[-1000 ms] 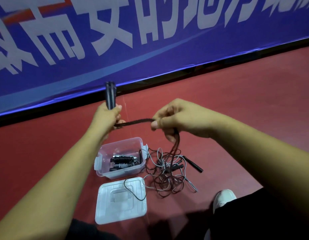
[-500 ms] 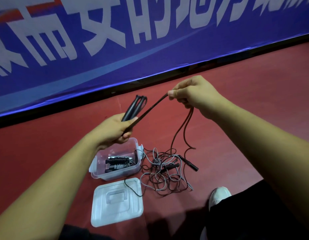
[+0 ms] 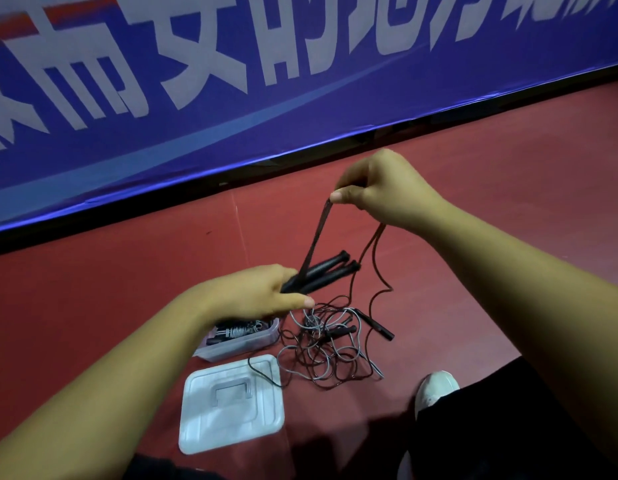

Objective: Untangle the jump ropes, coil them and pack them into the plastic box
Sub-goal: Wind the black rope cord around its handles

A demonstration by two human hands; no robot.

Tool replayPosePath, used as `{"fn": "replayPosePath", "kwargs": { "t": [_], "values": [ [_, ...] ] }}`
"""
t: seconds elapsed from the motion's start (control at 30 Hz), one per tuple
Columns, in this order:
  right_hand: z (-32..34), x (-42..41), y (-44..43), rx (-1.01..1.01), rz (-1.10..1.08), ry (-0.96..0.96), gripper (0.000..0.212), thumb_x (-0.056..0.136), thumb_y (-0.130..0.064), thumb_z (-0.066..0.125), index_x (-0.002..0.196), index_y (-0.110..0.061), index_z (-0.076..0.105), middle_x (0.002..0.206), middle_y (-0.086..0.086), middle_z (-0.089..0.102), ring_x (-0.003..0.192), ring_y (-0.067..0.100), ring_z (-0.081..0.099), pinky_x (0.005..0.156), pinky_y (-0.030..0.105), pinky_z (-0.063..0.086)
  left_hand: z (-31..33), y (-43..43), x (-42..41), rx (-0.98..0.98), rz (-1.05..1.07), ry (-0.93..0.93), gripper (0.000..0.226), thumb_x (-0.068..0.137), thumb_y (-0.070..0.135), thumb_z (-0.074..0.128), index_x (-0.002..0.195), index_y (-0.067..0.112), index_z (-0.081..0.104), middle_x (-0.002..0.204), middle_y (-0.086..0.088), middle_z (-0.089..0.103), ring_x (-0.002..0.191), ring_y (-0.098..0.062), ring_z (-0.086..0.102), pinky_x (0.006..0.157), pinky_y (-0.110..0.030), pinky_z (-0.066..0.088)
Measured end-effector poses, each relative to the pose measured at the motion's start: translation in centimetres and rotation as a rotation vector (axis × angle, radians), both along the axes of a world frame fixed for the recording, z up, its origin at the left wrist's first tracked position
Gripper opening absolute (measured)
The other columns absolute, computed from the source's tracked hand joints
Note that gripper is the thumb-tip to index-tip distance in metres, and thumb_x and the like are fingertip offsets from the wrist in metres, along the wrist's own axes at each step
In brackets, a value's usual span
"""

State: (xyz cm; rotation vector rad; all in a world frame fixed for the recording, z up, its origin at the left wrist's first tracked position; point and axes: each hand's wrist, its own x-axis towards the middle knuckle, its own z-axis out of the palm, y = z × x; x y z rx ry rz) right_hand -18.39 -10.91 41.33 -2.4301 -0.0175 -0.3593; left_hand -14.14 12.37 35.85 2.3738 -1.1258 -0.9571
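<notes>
Two black handles (image 3: 330, 271) gripped side by side in left hand (image 3: 262, 294), above box (image 3: 246, 341). One dark cord (image 3: 312, 240) pinched taut by right hand (image 3: 380, 188), farther off; slack dropping right into one tangle (image 3: 328, 355) on red floor (image 3: 127, 306), right of box. Two loose handles (image 3: 338, 331) lying there. One coil (image 3: 238, 330) in box. One lid (image 3: 231, 407) nearer, one shoe (image 3: 435, 389) near right.

You had one left hand (image 3: 255, 292), one right hand (image 3: 380, 188), one plastic box (image 3: 238, 346), one lid (image 3: 231, 410) and one shoe (image 3: 435, 386). You gripped two black handles (image 3: 331, 263). The ropes (image 3: 315, 237) were too tangled to count.
</notes>
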Motion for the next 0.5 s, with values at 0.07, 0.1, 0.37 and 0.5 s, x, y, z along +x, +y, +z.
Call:
{"fn": "replayPosePath", "kwargs": {
  "t": [0.07, 0.1, 0.37, 0.5],
  "values": [
    [-0.4, 0.0, -0.1, 0.023, 0.008, 0.010, 0.015, 0.083, -0.029, 0.077, 0.087, -0.014, 0.079, 0.055, -0.017, 0.056, 0.055, -0.011, 0.054, 0.055, 0.012, 0.036, 0.4, 0.0, -0.7, -0.029, -0.084, -0.061, 0.026, 0.095, 0.045, 0.059, 0.107, 0.023, 0.060, 0.071, 0.008, 0.050, 0.057, -0.004, 0.042, 0.054, -0.021, 0.034],
    [-0.5, 0.0, -0.1, 0.034, 0.008, 0.018, 0.015, 0.084, -0.029, 0.077, 0.086, -0.014, 0.079, 0.054, -0.016, 0.056, 0.053, -0.010, 0.054, 0.053, 0.011, 0.036, 0.6, 0.0, -1.0, -0.080, -0.093, -0.069, 0.025, 0.095, 0.044, 0.059, 0.110, 0.024, 0.060, 0.071, 0.009, 0.051, 0.058, -0.003, 0.043, 0.056, -0.021, 0.035],
    [-2.1, -0.4, 0.7, 0.212, 0.139, 0.445, 0.024, 0.094, -0.030, 0.064, 0.080, -0.013, 0.074, 0.054, 0.001, 0.054, 0.049, 0.017, 0.041, 0.047, 0.021, 0.035, 2.3, 1.5, 0.1, -0.812, 0.486, 0.281, 0.019, 0.084, 0.021, 0.063, 0.092, 0.013, 0.048, 0.054, 0.006, 0.040, 0.045, -0.007, 0.035, 0.043, -0.018, 0.031],
    [-1.8, -0.4, 0.8, 0.288, 0.145, 0.451, 0.025, 0.095, -0.028, 0.064, 0.083, -0.009, 0.075, 0.053, -0.001, 0.050, 0.047, 0.013, 0.039, 0.049, 0.024, 0.037, 1.9, 2.2, 1.3, -0.828, 0.508, 0.296, 0.040, 0.092, 0.008, 0.060, 0.125, 0.028, 0.051, 0.063, 0.001, 0.038, 0.048, -0.012, 0.032, 0.043, -0.021, 0.029]
  ]
}}
